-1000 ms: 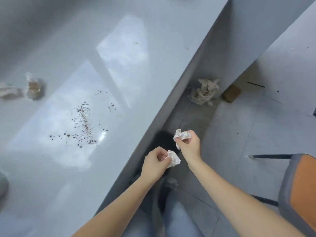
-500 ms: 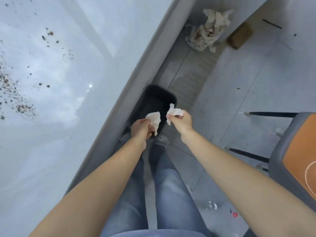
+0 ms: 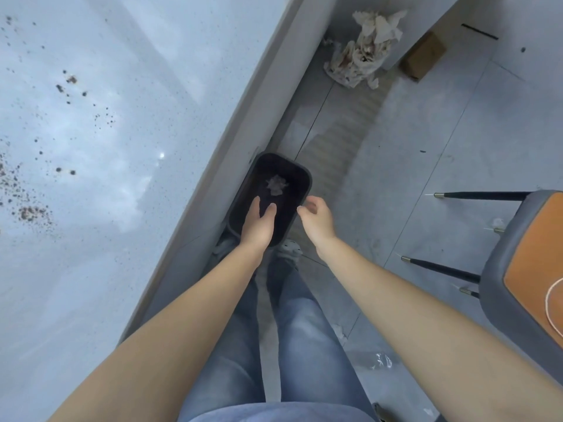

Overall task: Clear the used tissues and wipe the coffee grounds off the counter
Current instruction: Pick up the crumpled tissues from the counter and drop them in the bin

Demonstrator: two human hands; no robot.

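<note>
The grey table [image 3: 122,147] fills the view from 7 to 11 o'clock. A chair [image 3: 524,269] stands at 4 o'clock. A black bin [image 3: 300,173] is on the floor near the centre, just beside the table edge. A heap of dirty paper [image 3: 362,53] lies at 1 o'clock. The left hand [image 3: 259,220] is above the bin, fingers straight, holding nothing. The right hand [image 3: 316,217], at 3 o'clock from it, is loosely curled and empty. A tissue [image 3: 275,184] lies inside the bin. Coffee grounds [image 3: 30,211] are on the table at 9 o'clock.

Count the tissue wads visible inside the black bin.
1. A crumpled wad lies inside the bin, just beyond the left hand, which covers the bin's near end. Another wad may be hidden under that hand or lost in the dark interior.
</note>
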